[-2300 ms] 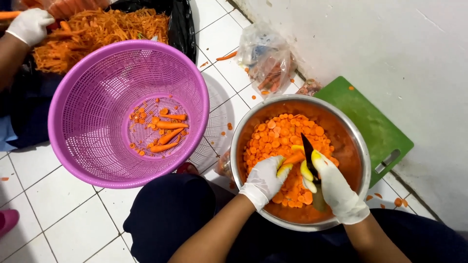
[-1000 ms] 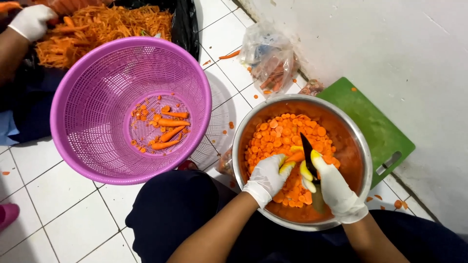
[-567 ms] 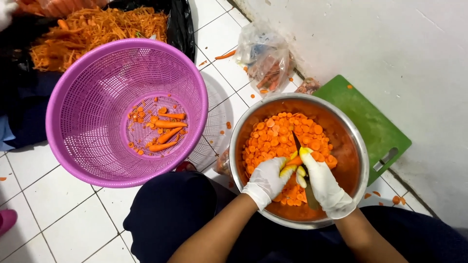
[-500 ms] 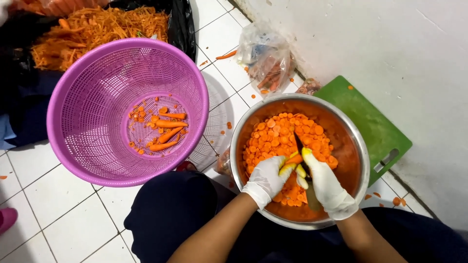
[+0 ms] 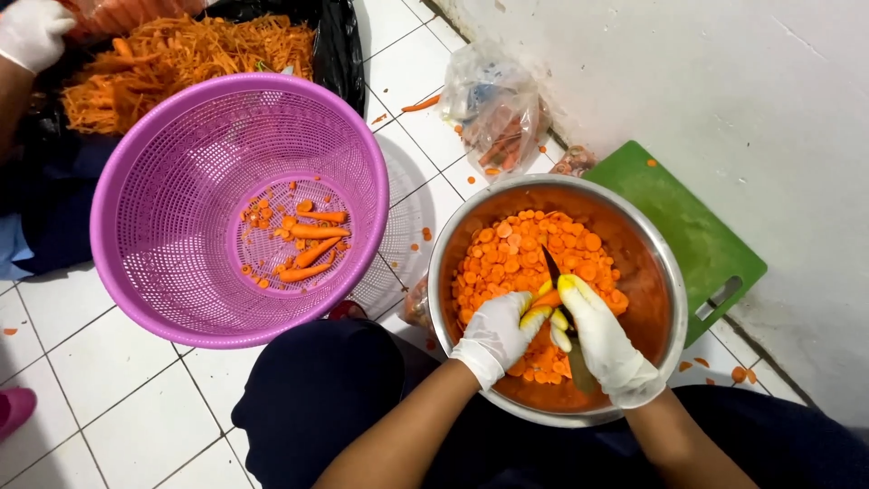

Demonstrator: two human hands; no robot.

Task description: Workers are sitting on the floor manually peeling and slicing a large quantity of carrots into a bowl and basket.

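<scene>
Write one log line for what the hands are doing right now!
left hand: holds carrot | right hand: holds knife, blade on carrot | over: metal bowl of carrot slices | beside: purple basket

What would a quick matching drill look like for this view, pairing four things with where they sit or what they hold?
Things:
1. purple basket
2. metal bowl
3. green cutting board
4. knife

Places or states:
A. lies on the floor against the wall, behind the bowl
B. held in the right hand over the slices, beside the left hand
C. nearly empty, with a few whole carrots and bits at the bottom
D. heaped with round carrot slices

Pairs: 1-C, 2-D, 3-A, 4-B
</scene>
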